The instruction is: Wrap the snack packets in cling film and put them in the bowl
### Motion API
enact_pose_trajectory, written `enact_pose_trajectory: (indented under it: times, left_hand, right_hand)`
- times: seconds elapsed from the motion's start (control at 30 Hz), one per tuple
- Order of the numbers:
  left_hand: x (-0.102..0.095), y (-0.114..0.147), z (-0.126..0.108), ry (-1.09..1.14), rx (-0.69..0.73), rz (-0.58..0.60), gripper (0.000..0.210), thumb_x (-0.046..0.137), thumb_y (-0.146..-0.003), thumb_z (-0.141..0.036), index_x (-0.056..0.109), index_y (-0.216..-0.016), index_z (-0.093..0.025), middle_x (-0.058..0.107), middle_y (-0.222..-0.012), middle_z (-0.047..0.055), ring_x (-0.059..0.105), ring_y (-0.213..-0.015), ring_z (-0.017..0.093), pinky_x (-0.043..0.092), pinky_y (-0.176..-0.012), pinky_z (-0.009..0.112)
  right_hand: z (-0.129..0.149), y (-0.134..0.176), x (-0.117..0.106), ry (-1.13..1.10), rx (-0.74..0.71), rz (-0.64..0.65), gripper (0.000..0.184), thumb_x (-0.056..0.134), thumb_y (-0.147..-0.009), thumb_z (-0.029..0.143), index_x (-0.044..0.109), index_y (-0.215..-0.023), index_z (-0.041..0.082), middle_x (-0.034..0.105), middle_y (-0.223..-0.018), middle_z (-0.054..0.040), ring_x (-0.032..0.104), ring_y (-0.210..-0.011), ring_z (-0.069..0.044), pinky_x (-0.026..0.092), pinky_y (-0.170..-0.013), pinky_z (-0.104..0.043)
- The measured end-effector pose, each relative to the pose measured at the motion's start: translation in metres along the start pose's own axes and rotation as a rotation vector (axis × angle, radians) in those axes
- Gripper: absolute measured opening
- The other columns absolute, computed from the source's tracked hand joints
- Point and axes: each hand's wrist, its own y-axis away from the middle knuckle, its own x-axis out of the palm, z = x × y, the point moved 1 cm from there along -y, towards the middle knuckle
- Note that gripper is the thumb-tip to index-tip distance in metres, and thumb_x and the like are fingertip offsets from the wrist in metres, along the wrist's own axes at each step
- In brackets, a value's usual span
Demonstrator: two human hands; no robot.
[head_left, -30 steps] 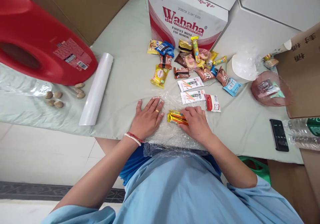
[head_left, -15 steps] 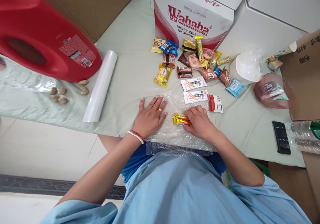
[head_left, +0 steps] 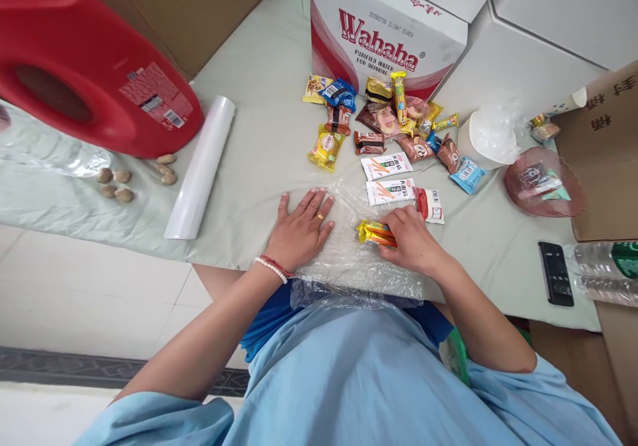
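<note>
My left hand lies flat with fingers spread, on the left edge of a sheet of clear plastic wrap. The wrap covers the front of the table and hangs over its edge by my lap. My right hand is closed around yellow-and-orange snack sticks just above or on the wrap; their right ends are hidden by my fingers. Beyond them lie two white snack packets, one behind the other. A red-and-white packet sits close behind my right hand.
A roll of plastic film lies left, near a large red jug and several nuts. Wrapped snacks are heaped before a Wahaha box. At right are a paper cup, a pink dish and a black remote.
My right hand has shifted a little to the right, carrying the yellow snack sticks along. My left hand stays flat in the same place.
</note>
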Motion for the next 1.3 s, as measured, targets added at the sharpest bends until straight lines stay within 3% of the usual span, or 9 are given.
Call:
enact_pose_trajectory:
  times: [0.2,0.4,0.6,0.7,0.83,0.9,1.0,1.13,1.3]
  left_hand:
    - [-0.001,0.001,-0.001,0.0,0.006,-0.005,0.06,0.027,-0.11,-0.043,0.036,-0.165,-0.021,0.033,-0.172,0.013,0.031,-0.161,0.03,0.002,-0.13,0.069]
    - [-0.002,0.001,0.0,0.012,0.012,-0.019,0.058,0.027,-0.11,-0.039,0.035,-0.165,-0.023,0.034,-0.172,0.013,0.032,-0.16,0.03,0.002,-0.13,0.069]
    - [-0.001,0.001,0.0,0.028,0.011,-0.025,0.059,0.03,-0.109,-0.04,0.034,-0.166,-0.023,0.035,-0.172,0.013,0.031,-0.161,0.031,0.002,-0.13,0.069]
    - [-0.003,0.001,0.0,0.033,0.009,-0.03,0.058,0.03,-0.109,-0.039,0.036,-0.165,-0.023,0.035,-0.172,0.013,0.033,-0.16,0.031,0.002,-0.13,0.069]
    - [-0.003,0.001,0.001,0.027,0.011,-0.033,0.058,0.03,-0.109,-0.039,0.039,-0.164,-0.022,0.037,-0.171,0.014,0.035,-0.159,0.031,0.002,-0.13,0.07]
    - [-0.002,0.001,0.002,0.016,0.015,-0.031,0.057,0.029,-0.11,-0.04,0.04,-0.163,-0.021,0.036,-0.171,0.013,0.035,-0.159,0.031,0.003,-0.13,0.069]
    - [0.0,0.0,0.003,-0.005,0.021,-0.034,0.057,0.029,-0.11,-0.041,0.041,-0.163,-0.022,0.036,-0.171,0.012,0.036,-0.159,0.031,0.004,-0.13,0.069]
    - [0.002,0.0,0.005,-0.032,0.018,-0.027,0.057,0.031,-0.11,-0.043,0.041,-0.162,-0.023,0.036,-0.171,0.013,0.037,-0.158,0.031,0.005,-0.13,0.07]
    - [0.002,0.0,0.005,-0.029,0.017,-0.02,0.058,0.031,-0.11,-0.044,0.039,-0.163,-0.025,0.035,-0.171,0.012,0.034,-0.159,0.03,0.005,-0.13,0.069]
  right_hand:
    - [0.017,-0.004,-0.011,-0.072,-0.081,-0.037,0.041,0.074,-0.083,0.034,0.065,-0.12,0.017,0.064,-0.116,-0.0119,0.048,-0.11,-0.032,0.04,-0.098,-0.044]
    - [0.036,-0.019,0.015,-0.02,-0.118,0.072,0.044,0.073,-0.088,0.033,0.064,-0.128,0.016,0.064,-0.127,-0.0148,0.048,-0.119,-0.034,0.039,-0.1,-0.046]
    - [0.022,-0.016,0.014,-0.122,-0.124,0.053,0.065,0.076,-0.09,0.047,0.057,-0.145,0.019,0.06,-0.144,-0.0158,0.048,-0.127,-0.035,0.04,-0.106,-0.049]
    - [-0.004,-0.025,-0.007,-0.23,-0.103,-0.086,0.053,0.065,-0.097,0.047,0.061,-0.141,0.019,0.066,-0.137,-0.0145,0.058,-0.118,-0.031,0.045,-0.102,-0.045]
    - [-0.062,-0.069,-0.046,-0.22,0.197,-0.303,0.03,0.053,-0.1,0.037,0.075,-0.108,0.019,0.075,-0.092,-0.0073,0.065,-0.08,-0.023,0.05,-0.08,-0.037]
    - [-0.089,-0.104,-0.063,-0.131,0.328,-0.382,0.026,0.055,-0.097,0.035,0.076,-0.098,0.018,0.073,-0.083,-0.0069,0.064,-0.077,-0.025,0.05,-0.078,-0.038]
    - [-0.116,-0.165,-0.075,-0.032,0.404,-0.467,0.021,0.062,-0.094,0.032,0.075,-0.101,0.017,0.075,-0.095,-0.0123,0.066,-0.091,-0.032,0.052,-0.087,-0.044]
    - [-0.129,-0.226,-0.068,-0.014,0.406,-0.522,0.036,0.063,-0.094,0.035,0.067,-0.125,0.015,0.071,-0.123,-0.0198,0.064,-0.116,-0.039,0.05,-0.102,-0.056]
    - [-0.137,-0.236,-0.058,-0.062,0.417,-0.56,0.037,0.056,-0.098,0.039,0.068,-0.123,0.015,0.071,-0.121,-0.0186,0.064,-0.118,-0.039,0.05,-0.103,-0.058]
